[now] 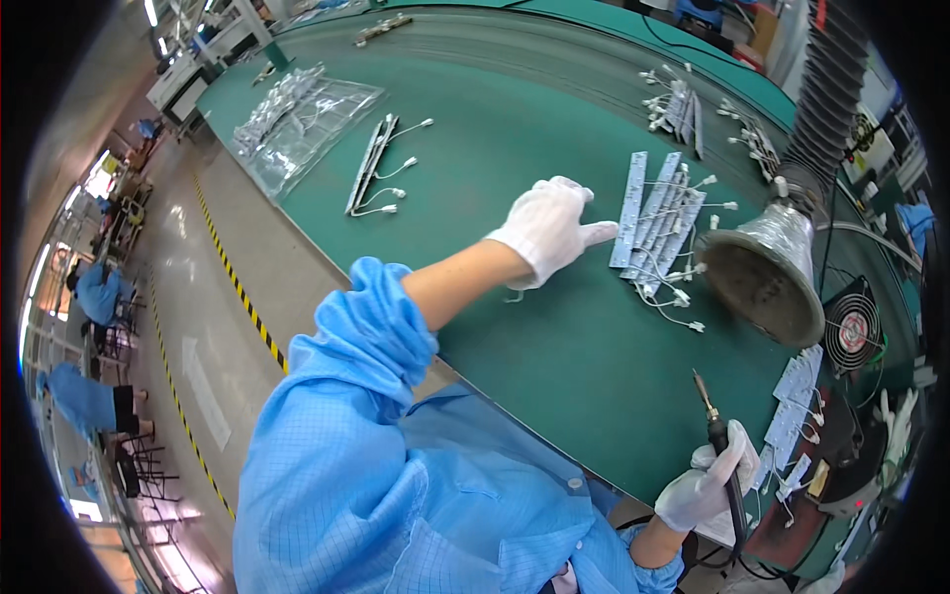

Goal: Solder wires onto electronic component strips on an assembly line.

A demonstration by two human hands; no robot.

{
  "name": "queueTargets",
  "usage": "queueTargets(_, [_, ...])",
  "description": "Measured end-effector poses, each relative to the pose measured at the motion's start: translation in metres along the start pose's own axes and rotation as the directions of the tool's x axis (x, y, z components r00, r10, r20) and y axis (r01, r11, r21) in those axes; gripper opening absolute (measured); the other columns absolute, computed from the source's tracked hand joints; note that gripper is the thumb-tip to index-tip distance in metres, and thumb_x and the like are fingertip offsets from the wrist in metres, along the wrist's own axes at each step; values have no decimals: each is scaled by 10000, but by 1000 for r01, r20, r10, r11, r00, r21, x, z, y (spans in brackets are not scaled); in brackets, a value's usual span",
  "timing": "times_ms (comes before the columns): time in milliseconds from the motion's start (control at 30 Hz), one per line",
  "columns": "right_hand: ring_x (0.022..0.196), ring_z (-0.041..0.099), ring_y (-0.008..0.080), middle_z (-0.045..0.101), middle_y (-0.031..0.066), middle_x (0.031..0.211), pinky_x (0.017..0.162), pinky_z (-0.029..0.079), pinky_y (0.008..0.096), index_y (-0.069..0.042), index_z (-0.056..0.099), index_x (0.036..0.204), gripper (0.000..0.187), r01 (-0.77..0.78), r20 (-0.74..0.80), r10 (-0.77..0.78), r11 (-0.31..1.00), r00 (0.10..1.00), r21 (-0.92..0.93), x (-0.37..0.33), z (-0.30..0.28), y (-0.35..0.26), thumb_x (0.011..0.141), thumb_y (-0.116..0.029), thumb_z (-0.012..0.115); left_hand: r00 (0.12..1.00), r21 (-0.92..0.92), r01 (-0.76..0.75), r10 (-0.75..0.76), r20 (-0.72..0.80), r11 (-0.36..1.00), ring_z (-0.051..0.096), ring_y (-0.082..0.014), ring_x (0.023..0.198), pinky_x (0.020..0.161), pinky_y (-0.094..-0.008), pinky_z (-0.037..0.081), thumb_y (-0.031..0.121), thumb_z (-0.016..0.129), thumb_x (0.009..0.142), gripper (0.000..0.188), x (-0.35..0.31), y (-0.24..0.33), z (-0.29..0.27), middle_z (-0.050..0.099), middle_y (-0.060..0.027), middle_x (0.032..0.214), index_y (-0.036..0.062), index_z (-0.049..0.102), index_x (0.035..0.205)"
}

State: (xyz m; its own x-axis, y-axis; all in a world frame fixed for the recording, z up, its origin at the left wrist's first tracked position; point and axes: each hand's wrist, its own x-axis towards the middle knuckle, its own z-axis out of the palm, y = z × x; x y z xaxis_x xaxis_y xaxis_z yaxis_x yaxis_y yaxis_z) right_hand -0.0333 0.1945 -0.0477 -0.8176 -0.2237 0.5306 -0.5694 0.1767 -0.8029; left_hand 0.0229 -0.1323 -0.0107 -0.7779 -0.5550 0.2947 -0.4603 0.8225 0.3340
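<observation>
My white-gloved left hand (pixel 549 230) reaches over the green bench. Its fingers are apart, and one points to the edge of a pile of light-blue strip boards (pixel 655 220) with white wires and plugs. Whether that fingertip touches the outermost strip (pixel 628 210) I cannot tell. At the lower right, my gloved right hand (pixel 708 480) is closed around the black handle of a soldering iron (pixel 717 428). The iron's bare tip slants up to the left, apart from the boards. More wired strip boards (pixel 792 406) lie beyond my right hand.
A fume extraction hood (pixel 762 282) hangs low beside the pile, with a round fan (pixel 853 330) to its right. Wired strips (pixel 374 163) and a clear plastic bag (pixel 317 129) lie farther left. Other wired boards (pixel 678 111) sit at the back. The iron's cable (pixel 737 515) trails downward.
</observation>
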Motion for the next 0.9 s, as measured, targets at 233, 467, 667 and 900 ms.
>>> queueTargets(233, [566, 418, 110, 527, 115, 932, 513, 376, 216, 9, 492, 1176, 306, 97, 18, -96, 994, 995, -59, -3, -6, 2, 871, -1, 476, 943, 60, 212, -220, 248, 975, 553, -338, 1018, 818, -401, 487, 541, 637, 743, 660, 22, 44, 29, 540, -203, 1092, -59, 599, 1014])
queueTargets(467, [527, 497, 88, 594, 140, 889, 443, 413, 176, 71, 599, 908, 120, 135, -132, -138, 990, 982, -32, 3, 1, 3, 859, 22, 501, 950, -72, 204, -179, 255, 976, 633, -364, 862, 770, -390, 512, 401, 658, 766, 543, 31, 47, 25, 623, -264, 882, -70, 469, 958])
queueTargets(667, [799, 572, 291, 576, 192, 998, 688, 500, 370, 52, 408, 1218, 387, 315, 113, -294, 884, 949, -345, 0, -13, 17, 833, 57, 447, 811, 121, -117, 24, 585, 986, 636, -334, 854, 756, -350, 508, 312, 775, 655, 420, 62, 39, 12, 648, -235, 892, -36, 664, 861])
queueTargets(900, [570, 518, 108, 580, 131, 885, 515, 446, 214, 66, 585, 917, 129, 24, -123, -20, 999, 992, 27, 5, -1, -5, 871, 8, 479, 891, -878, 454, 42, 453, -154, 568, -150, 754, 634, -269, 467, 98, 662, 797, 355, 51, 3, 28, 581, -70, 890, -5, 497, 1094])
